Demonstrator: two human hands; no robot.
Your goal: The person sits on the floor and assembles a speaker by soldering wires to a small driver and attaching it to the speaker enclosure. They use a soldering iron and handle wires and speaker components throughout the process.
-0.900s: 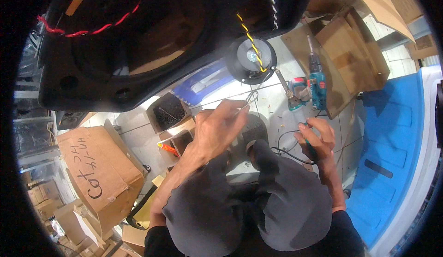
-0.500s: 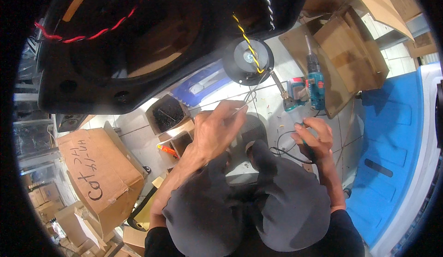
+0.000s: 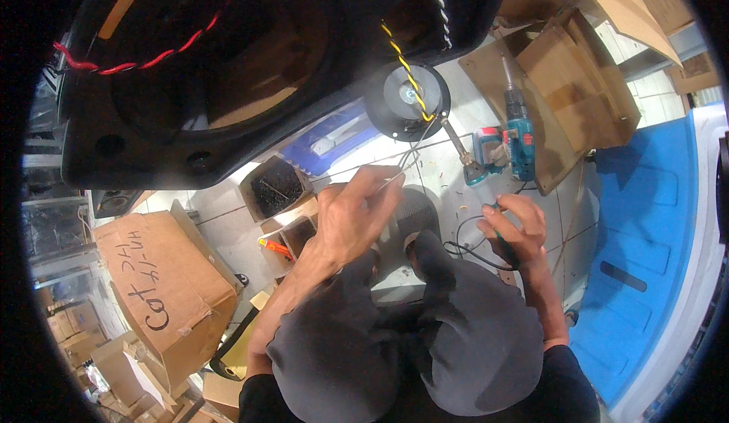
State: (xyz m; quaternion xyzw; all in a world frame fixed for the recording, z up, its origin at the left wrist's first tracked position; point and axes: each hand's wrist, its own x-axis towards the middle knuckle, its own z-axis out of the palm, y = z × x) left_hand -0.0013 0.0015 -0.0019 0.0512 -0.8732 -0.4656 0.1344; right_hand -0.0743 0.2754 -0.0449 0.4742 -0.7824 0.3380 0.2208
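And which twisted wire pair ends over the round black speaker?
The yellow-black pair; the red-black pair hangs leftward, the white pair rightward, neither over the speaker.

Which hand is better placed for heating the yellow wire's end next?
Likely the right hand: it grips the soldering iron, which extends close to the yellow wire at the speaker. The left hand holds thin wire.

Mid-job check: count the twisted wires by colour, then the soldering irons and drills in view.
Red-and-black twisted wire: 1
Yellow-and-black twisted wire: 1
White-and-dark twisted wire: 1
Soldering iron, in the right hand: 1
Drill: 1
Total: 5
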